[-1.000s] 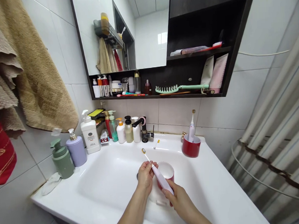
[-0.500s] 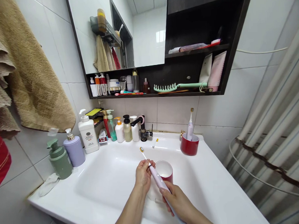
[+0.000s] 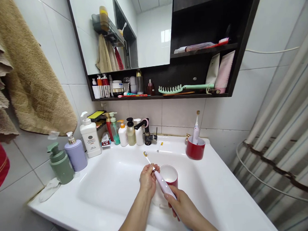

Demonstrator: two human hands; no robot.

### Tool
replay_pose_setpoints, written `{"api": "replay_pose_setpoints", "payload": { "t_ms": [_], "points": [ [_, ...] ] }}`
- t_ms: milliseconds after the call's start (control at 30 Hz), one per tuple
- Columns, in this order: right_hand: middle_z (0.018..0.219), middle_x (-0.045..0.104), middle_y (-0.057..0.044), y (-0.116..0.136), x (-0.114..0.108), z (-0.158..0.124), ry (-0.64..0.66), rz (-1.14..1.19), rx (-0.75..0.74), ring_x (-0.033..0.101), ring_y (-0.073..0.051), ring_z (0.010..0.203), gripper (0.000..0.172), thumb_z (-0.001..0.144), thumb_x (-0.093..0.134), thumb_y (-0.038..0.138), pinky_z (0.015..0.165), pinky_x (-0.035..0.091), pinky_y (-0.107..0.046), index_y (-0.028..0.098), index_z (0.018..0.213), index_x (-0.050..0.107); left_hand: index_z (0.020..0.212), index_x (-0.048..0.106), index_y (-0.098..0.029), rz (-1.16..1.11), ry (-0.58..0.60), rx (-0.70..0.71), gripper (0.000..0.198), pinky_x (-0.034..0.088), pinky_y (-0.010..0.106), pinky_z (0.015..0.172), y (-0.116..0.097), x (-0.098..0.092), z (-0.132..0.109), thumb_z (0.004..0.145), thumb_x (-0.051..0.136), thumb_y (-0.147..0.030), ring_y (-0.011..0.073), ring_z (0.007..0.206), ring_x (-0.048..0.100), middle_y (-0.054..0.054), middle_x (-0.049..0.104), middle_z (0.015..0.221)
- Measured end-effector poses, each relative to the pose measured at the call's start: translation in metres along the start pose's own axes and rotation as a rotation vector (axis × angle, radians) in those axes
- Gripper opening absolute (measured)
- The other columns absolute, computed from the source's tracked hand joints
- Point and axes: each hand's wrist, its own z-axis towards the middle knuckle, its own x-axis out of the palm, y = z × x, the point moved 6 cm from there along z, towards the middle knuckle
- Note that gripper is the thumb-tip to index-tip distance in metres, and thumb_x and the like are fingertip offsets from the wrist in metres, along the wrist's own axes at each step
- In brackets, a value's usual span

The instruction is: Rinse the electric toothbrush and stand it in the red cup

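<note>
Hardly anything has moved: both hands stay closed on the toothbrush [image 3: 161, 182] above the sink [image 3: 220, 194].
Right hand [image 3: 183, 208] grips the handle near the front edge, left hand [image 3: 147, 179] pinches the neck; the hold has merely settled, head tilted toward the faucet [image 3: 147, 131]. Cup [image 3: 170, 175] just behind.

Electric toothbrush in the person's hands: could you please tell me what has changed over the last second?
Nothing visibly moved; only the camera shifted slightly. The left hand still pinches the electric toothbrush at its neck, the right hand still grips its handle, bristles pointing up over the sink. The red cup behind it stays put.
</note>
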Motion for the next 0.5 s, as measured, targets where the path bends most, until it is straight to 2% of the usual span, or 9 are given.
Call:
{"api": "replay_pose_setpoints", "payload": {
  "t_ms": [133,267,433,500],
  "points": [
    [0.050,0.042,0.005,0.0054,-0.0023,-0.0005,-0.049,-0.031,-0.065,0.040,-0.007,0.036,0.029,0.066,0.038,0.034,0.038,0.033,-0.019,0.020,0.091,0.047,0.062,0.047,-0.014,-0.024,0.001,0.000,0.005,0.043,0.024,0.060,0.0013,-0.0008,0.0016,0.062,0.051,-0.013,0.0099,0.055,0.054,0.002,0.055,0.057],
    [0.054,0.042,0.004,-0.0005,0.0035,-0.0003,0.035,0.005,0.060,0.038,-0.006,0.032,0.025,0.069,0.032,0.034,0.030,0.028,-0.018,0.018,0.080,0.046,0.062,0.046,-0.014,-0.042,0.013,-0.005,0.004,0.043,0.022,0.059,0.0025,-0.0010,0.0022,0.064,0.050,-0.012,0.0092,0.054,0.054,0.002,0.055,0.056],
    [0.051,0.041,0.005,0.0042,-0.0011,-0.0009,-0.029,-0.045,-0.066,0.039,-0.006,0.034,0.022,0.068,0.036,0.033,0.035,0.031,-0.018,0.019,0.082,0.045,0.063,0.046,-0.014,-0.038,0.002,-0.007,0.004,0.042,0.023,0.058,0.0029,-0.0017,0.0021,0.064,0.049,-0.012,0.0094,0.054,0.054,0.002,0.055,0.057],
    [0.052,0.041,0.005,0.0005,0.0014,-0.0010,0.014,-0.011,-0.016,0.038,-0.005,0.033,0.021,0.069,0.033,0.034,0.033,0.030,-0.018,0.018,0.077,0.045,0.062,0.045,-0.014,-0.041,0.000,-0.006,0.004,0.042,0.022,0.057,0.0027,-0.0016,0.0022,0.064,0.049,-0.012,0.0092,0.053,0.053,0.002,0.055,0.056]
  ]
}}
